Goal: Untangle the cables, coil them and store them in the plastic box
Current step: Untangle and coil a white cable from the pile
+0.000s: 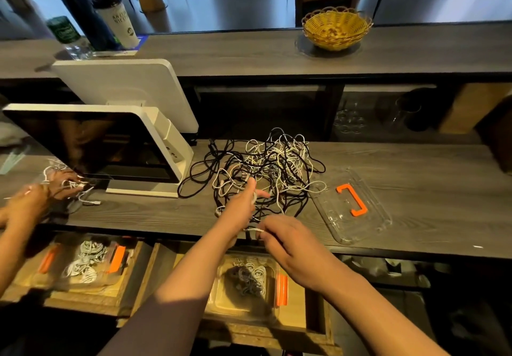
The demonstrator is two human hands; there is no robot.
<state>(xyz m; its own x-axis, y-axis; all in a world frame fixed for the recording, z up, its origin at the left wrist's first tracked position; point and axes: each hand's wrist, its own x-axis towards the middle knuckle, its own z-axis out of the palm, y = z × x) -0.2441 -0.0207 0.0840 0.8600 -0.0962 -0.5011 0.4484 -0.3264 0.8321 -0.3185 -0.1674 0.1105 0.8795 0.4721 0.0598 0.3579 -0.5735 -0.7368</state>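
A tangle of black and white cables lies in the middle of the frame on the grey wooden counter. The left hand reaches into its near edge, thumb up and fingers curled round a white strand. The right hand, lower centre, pinches the end of a white cable between fingertips. The plastic box sits below the counter edge in an open drawer, coils already inside; its clear lid with an orange handle lies to the right of the tangle.

Pulling hard could tighten knots or drag the whole heap off the edge. Another person's hands work cables at far left by a white screen. A yellow basket sits on the higher ledge at upper right.
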